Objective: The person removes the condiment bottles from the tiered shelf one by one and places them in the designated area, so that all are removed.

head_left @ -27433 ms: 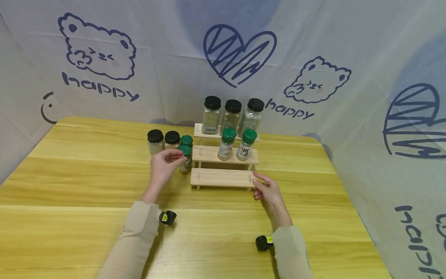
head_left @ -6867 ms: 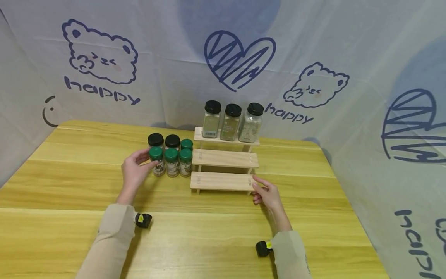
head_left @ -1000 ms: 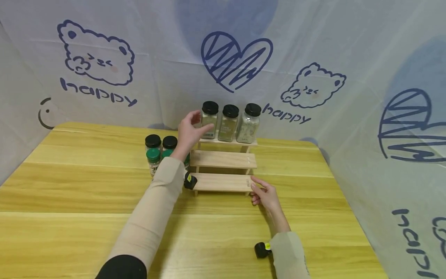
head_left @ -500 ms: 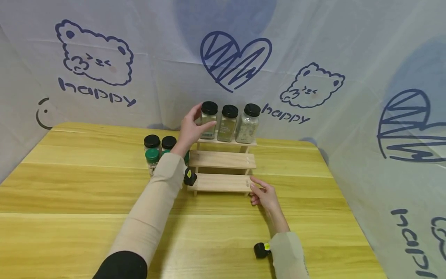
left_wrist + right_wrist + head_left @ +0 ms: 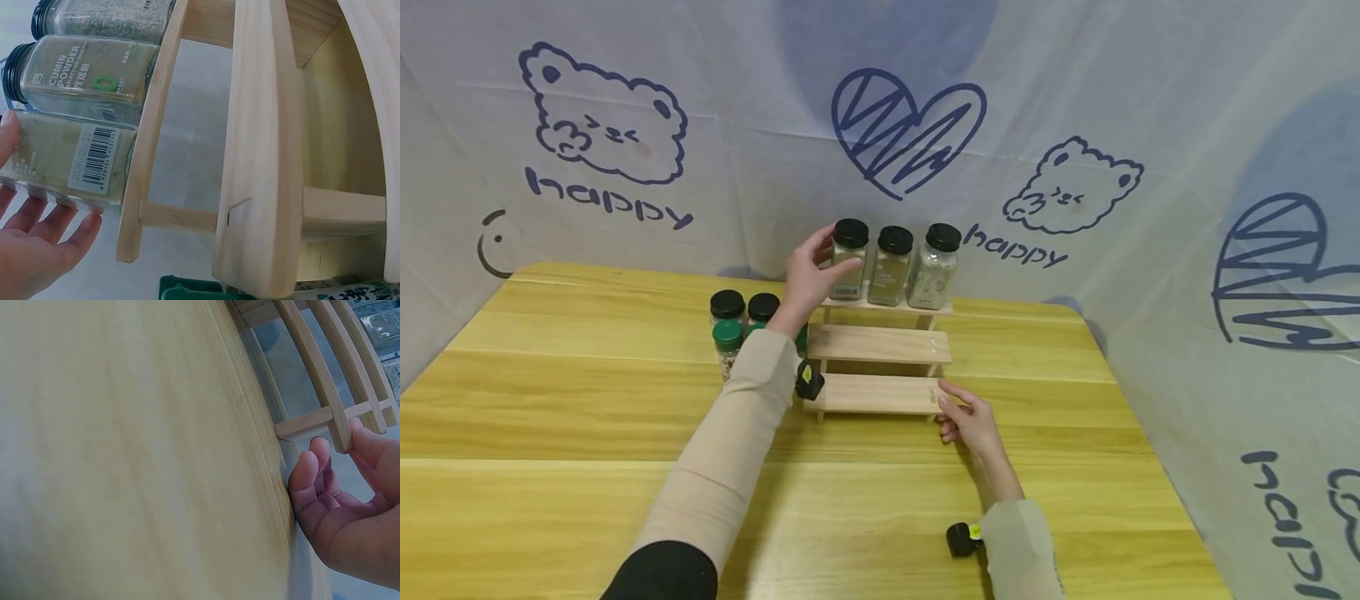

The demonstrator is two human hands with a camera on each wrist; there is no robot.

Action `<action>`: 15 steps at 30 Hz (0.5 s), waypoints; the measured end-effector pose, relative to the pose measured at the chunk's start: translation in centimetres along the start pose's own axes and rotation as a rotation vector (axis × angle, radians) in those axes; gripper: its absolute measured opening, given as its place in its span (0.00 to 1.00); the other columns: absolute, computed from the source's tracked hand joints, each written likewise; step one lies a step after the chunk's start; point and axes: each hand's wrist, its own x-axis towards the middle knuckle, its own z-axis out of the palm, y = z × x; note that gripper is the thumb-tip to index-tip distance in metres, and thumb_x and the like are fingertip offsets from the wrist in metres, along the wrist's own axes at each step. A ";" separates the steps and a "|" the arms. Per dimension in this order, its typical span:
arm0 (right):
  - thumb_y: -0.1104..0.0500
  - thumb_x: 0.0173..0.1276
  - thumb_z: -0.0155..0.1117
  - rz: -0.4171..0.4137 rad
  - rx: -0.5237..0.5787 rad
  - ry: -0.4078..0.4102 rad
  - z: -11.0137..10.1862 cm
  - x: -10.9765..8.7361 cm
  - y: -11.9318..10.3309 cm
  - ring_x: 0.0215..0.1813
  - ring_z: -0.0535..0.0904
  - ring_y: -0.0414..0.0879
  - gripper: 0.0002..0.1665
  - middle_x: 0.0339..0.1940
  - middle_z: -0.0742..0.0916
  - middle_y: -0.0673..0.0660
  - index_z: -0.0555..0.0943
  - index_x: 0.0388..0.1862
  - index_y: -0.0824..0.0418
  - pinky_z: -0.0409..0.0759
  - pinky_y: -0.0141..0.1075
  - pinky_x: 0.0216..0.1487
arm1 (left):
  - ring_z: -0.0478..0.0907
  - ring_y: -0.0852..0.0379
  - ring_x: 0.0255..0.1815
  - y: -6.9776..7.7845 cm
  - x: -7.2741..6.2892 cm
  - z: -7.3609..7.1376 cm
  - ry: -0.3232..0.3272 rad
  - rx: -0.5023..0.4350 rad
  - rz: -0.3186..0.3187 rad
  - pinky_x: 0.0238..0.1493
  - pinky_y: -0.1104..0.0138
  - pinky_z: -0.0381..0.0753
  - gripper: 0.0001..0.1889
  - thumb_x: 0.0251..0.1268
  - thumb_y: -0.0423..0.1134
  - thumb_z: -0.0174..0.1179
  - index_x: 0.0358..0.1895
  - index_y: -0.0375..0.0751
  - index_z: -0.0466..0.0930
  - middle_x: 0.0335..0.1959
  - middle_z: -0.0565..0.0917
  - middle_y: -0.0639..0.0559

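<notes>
Left grip (image 5: 808,279) moved up, barcoded jar (image 5: 70,159) upright inside it

Head view, centre left: green-capped jars (image 5: 727,337) partly hidden behind left sleeve (image 5: 722,454). Left wrist view, lower left: left hand (image 5: 34,253) cut by edge.

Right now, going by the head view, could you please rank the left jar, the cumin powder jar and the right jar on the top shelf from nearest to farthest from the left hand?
1. Left jar: in the left hand, at the top shelf's left end.
2. Cumin powder jar: middle.
3. Right jar: right end.
</notes>
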 end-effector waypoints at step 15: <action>0.65 0.65 0.55 0.000 -0.006 -0.001 0.0 0.0 0.0 0.13 0.72 0.39 0.21 0.16 0.80 0.55 0.72 0.57 0.66 0.74 0.28 0.14 | 0.72 0.49 0.52 0.6 0.0 -0.5 0.031 0.034 -0.025 0.50 0.64 0.73 0.32 0.49 0.37 0.67 0.61 0.39 0.67 0.55 0.73 0.43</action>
